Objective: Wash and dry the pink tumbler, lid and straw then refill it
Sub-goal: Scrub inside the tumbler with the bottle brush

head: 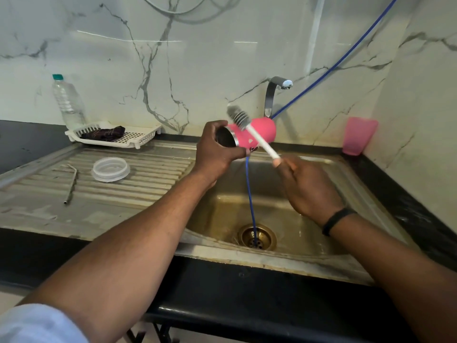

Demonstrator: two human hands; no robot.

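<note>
The pink tumbler (pixel 257 134) is gripped sideways over the sink (pixel 346 169) by the left hand (pixel 217 152); a brush (pixel 244 125) is grasped by right-hand fingers (pixel 291 167)

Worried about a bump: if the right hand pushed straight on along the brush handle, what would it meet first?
Probably the pink tumbler: the right hand aims the brush up-left across it, though depth is unclear.

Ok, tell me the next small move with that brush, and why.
Probably swing the brush head round to the tumbler mouth and push it in. The left hand holds the tumbler sideways over the sink, its opening towards the person, while the right hand has the bristles lying outside against the pink wall.
</note>
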